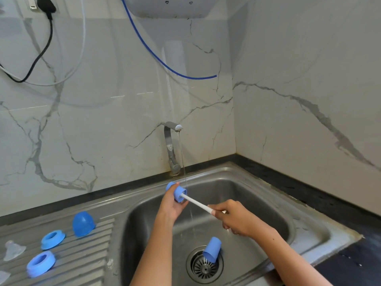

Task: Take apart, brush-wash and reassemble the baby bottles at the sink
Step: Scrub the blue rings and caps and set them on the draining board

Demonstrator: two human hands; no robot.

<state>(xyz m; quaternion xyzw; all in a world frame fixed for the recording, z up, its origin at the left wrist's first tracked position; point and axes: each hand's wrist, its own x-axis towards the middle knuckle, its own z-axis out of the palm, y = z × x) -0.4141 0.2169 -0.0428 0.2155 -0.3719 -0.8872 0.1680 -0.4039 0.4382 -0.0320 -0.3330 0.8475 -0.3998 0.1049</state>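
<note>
Closest to you, a blue bottle (212, 249) lies tipped over in the basin, its open mouth resting on the drain strainer (204, 265). Off to your left, the ribbed drainboard (90, 250) carries the loose parts: two blue screw rings (40, 263), one nearer you and one (52, 239) just behind it, a clear silicone teat (13, 249) beside them at the edge, and a blue dome cap (83, 223) standing farther back.

Now up to your hands over the steel sink (309, 230). Your right hand (237, 219) has its fingers curled tight round the end of the white brush handle (196, 203), thumb pinching along the top. Follow that handle forward and it runs straight into the mouth of a second blue bottle (179, 192), brush head hidden inside. Your left hand (172, 204) cups that bottle from beneath, fingers wrapped round its body, holding it sideways.

Just behind, a thin stream of water (183, 162) falls from the chrome faucet (171, 149), passing right by the bottle's rim. Beyond stands the marbled wall, a blue hose (160, 62) looping across it.
</note>
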